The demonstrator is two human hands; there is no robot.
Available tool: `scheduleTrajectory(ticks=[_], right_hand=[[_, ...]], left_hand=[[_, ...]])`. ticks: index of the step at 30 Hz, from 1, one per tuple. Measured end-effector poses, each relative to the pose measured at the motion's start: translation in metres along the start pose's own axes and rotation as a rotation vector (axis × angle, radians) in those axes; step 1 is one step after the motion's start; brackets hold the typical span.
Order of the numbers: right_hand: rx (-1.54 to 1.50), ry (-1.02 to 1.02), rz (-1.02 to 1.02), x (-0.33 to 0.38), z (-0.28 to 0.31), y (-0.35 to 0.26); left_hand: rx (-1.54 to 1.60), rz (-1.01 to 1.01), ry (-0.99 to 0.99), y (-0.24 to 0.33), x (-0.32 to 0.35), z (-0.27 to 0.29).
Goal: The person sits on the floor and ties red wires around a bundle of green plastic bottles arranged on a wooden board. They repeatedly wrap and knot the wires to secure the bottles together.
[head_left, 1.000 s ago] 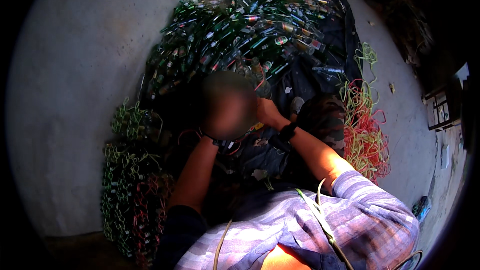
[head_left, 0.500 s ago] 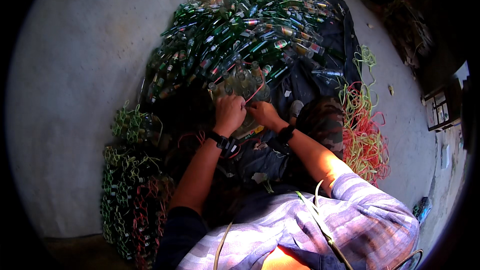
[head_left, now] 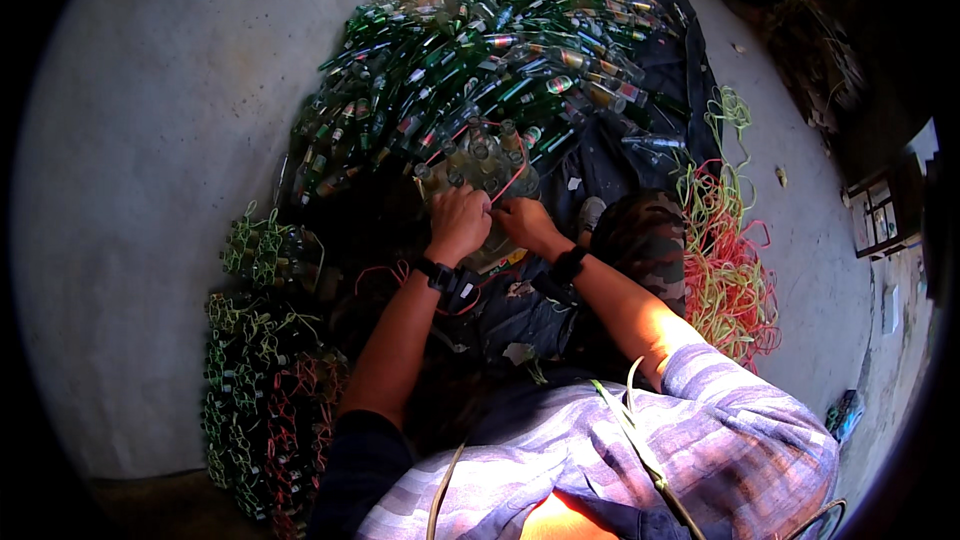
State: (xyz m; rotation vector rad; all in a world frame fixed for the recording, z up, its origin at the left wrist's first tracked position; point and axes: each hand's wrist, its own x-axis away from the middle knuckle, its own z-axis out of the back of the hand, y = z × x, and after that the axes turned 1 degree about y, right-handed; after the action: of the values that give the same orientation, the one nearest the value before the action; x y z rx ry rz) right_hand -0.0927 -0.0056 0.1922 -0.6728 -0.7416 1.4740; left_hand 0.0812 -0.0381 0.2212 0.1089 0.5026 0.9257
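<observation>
Both hands worked at a small cluster of clear bottles [head_left: 478, 172]: the left hand [head_left: 459, 223] closed over it, the right hand [head_left: 522, 222] pinching a red cord [head_left: 517, 172]. Tied bundles [head_left: 262, 390] lay near left; a big loose bottle heap [head_left: 480, 60] remained beyond, so much seemed left.

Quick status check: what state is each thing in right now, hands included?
Left hand: closed, gripping the bottle cluster.
Right hand: closed on the red cord at the cluster.
Bottle cluster: upright, grouped, partly wrapped.
Red cord: looped over the cluster, loose.
Bottle pile: heaped, lying loose on a dark sheet.
Tied bundles: bound in cord, stacked at left.
Cord heap: tangled, loose on the floor.
</observation>
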Motion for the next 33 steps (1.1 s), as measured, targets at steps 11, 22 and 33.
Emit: scheduleTrajectory(ticks=[11, 22, 33], right_hand=[[0.025, 0.077, 0.055, 0.001, -0.002, -0.004], [0.056, 0.113, 0.155, -0.001, 0.002, 0.002], [-0.049, 0.064, 0.031, 0.008, 0.022, -0.017]], left_hand=[[-0.151, -0.151, -0.058, 0.008, -0.005, 0.025], [-0.255, -0.229, -0.049, 0.022, -0.011, 0.056], [-0.21, -0.18, 0.121, -0.013, -0.01, 0.022]])
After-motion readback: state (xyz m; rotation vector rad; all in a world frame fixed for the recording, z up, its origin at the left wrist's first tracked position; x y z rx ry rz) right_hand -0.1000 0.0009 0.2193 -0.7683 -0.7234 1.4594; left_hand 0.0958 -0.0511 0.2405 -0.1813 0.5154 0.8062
